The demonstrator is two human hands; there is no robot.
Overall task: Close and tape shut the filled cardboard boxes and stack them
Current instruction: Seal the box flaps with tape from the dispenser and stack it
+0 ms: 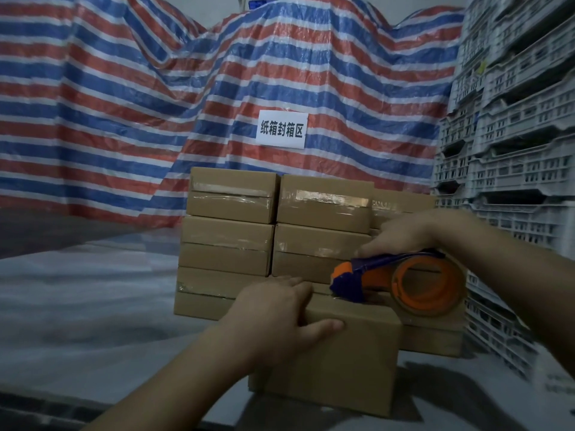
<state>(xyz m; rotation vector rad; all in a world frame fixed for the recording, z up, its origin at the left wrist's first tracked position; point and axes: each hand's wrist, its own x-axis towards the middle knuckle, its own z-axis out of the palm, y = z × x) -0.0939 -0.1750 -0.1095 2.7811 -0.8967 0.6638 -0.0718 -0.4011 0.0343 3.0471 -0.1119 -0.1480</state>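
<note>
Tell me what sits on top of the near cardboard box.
An orange and purple tape dispenser, gripped by the right hand, rests on the plain brown cardboard box; the left hand holds its left edge. Its top seam is hidden.

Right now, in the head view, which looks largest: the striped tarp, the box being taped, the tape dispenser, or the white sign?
1. striped tarp
2. box being taped, though its nearness enlarges it
3. tape dispenser
4. white sign
</note>
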